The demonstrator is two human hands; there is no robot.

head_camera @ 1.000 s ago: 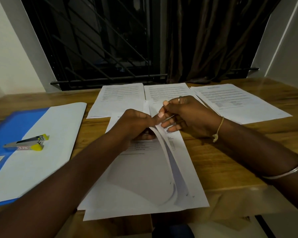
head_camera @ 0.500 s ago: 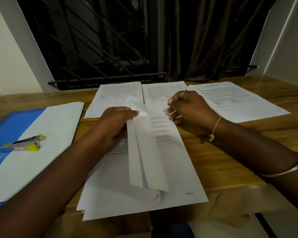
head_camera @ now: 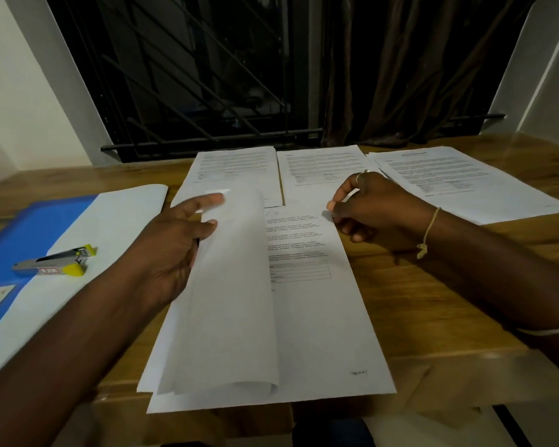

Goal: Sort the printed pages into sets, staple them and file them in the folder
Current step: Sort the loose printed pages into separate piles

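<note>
Several sheets (head_camera: 233, 285) of the stack of pages (head_camera: 307, 337) at the table's (head_camera: 417, 301) near edge curl over leftward. Left hand (head_camera: 171, 250), fingers spread and fairly straight, rests against the curl; right hand (head_camera: 371, 204) pinches the exposed page's top right corner. Three more sets (head_camera: 323, 169) lie beyond in a row. Stapler (head_camera: 54, 261) sits on blue folder (head_camera: 36, 227), left.

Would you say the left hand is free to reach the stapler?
Probably yes: the stapler lies uncovered on the folder, left of the left hand, with nothing between; its fingers only rest on the turned page.
</note>
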